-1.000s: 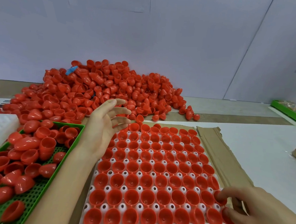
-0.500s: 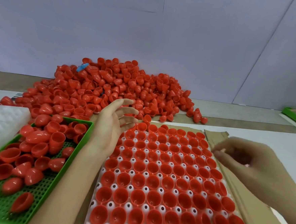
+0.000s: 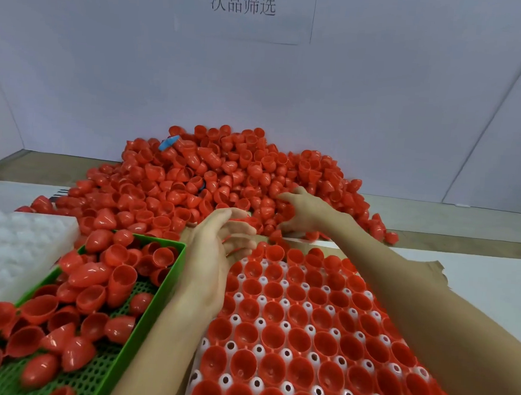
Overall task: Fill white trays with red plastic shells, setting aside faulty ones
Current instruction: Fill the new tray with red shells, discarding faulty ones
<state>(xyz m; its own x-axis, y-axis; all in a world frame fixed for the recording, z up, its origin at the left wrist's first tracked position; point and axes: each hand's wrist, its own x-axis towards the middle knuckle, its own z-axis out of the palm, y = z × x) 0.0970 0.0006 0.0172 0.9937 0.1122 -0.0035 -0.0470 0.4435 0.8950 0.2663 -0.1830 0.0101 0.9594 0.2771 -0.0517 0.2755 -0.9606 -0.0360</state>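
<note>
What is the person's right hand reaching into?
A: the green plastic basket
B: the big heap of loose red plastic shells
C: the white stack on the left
B: the right hand lies on the big heap of loose red plastic shells, beyond the far end of the white tray.

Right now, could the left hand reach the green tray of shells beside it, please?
Probably yes. The left hand hovers at the far end of the white tray, right beside the rim of the green tray, with nothing between them; the red shells in it lie open from above.
</note>
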